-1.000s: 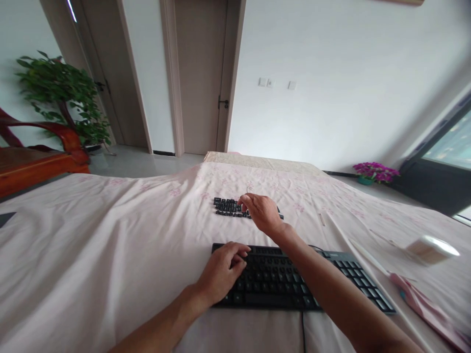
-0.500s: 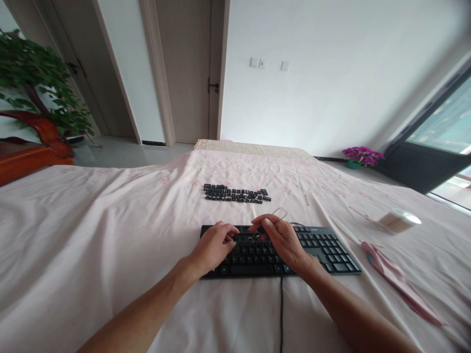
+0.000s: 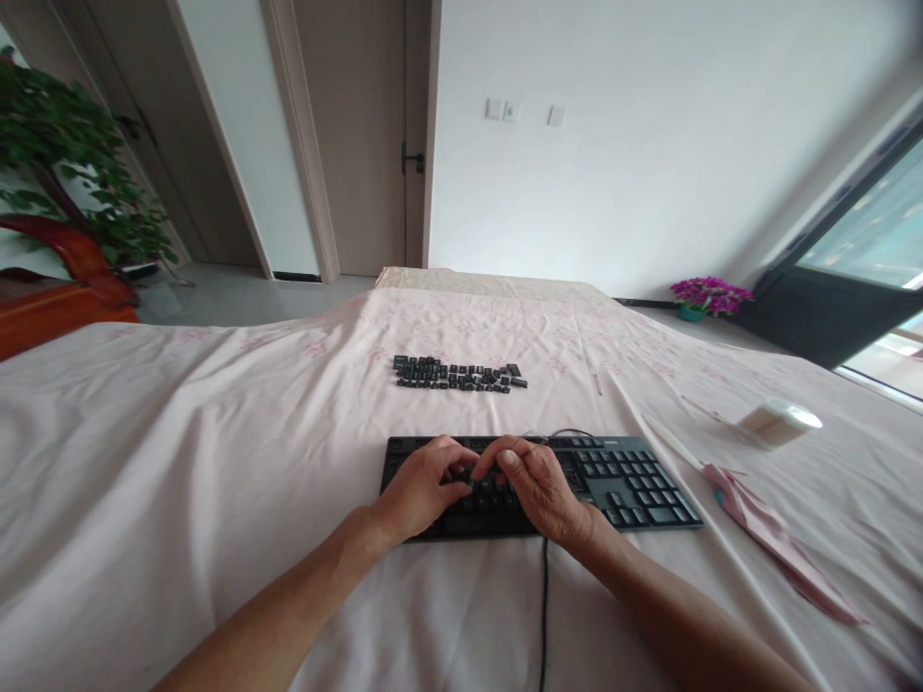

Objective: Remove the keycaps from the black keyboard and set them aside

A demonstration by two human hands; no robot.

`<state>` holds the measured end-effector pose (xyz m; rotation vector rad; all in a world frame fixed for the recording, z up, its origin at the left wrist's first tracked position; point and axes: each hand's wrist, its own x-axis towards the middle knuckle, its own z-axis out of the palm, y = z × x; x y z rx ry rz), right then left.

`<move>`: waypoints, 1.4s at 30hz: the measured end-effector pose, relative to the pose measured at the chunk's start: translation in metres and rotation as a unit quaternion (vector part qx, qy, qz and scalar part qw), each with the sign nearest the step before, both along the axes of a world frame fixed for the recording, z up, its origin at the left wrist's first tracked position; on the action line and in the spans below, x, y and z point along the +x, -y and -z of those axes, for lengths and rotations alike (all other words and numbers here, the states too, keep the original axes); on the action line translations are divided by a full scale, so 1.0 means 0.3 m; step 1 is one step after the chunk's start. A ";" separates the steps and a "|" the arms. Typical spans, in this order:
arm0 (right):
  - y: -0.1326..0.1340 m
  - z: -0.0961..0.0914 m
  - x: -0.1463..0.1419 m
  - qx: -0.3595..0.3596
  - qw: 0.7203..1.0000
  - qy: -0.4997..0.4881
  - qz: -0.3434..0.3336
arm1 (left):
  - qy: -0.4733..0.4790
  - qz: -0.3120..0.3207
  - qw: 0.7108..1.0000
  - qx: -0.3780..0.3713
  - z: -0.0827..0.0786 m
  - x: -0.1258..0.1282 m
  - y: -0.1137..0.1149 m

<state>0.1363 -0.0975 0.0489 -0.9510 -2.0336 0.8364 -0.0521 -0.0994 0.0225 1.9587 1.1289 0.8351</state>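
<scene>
A black keyboard (image 3: 635, 481) lies on the pink sheet in front of me, its cable (image 3: 542, 615) running towards me. My left hand (image 3: 422, 488) rests on the left part of the keys with its fingers curled and pressed down. My right hand (image 3: 539, 488) is beside it over the middle keys, fingers pinched together at the keys; the thin wire loop it carried a moment ago is hidden under them. Their fingertips nearly touch. A row of loose black keycaps (image 3: 458, 375) lies on the sheet beyond the keyboard.
The bed's pink sheet (image 3: 180, 452) spreads wide on both sides. A round white container (image 3: 779, 423) and a folded pink cloth (image 3: 764, 529) lie to the right. A wooden bench (image 3: 64, 288), a plant (image 3: 64, 163) and a flower pot (image 3: 707, 298) stand by the walls.
My right hand came back from the loose keycaps to the keyboard with a thin wire loop and lowered onto the keys. My head tilted down. The left hand stayed on the keyboard.
</scene>
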 end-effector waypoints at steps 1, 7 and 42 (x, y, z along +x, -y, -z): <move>0.000 0.005 -0.004 -0.004 1.000 0.002 -0.009 | 0.000 0.002 1.000 0.004 0.000 0.000 0.001; -0.005 0.024 -0.021 0.019 0.999 0.018 -0.044 | -0.001 0.016 1.000 0.015 0.011 0.003 0.000; 0.008 0.049 -0.012 0.303 0.950 0.049 0.048 | 0.183 -0.040 0.979 -0.080 0.054 0.011 -0.023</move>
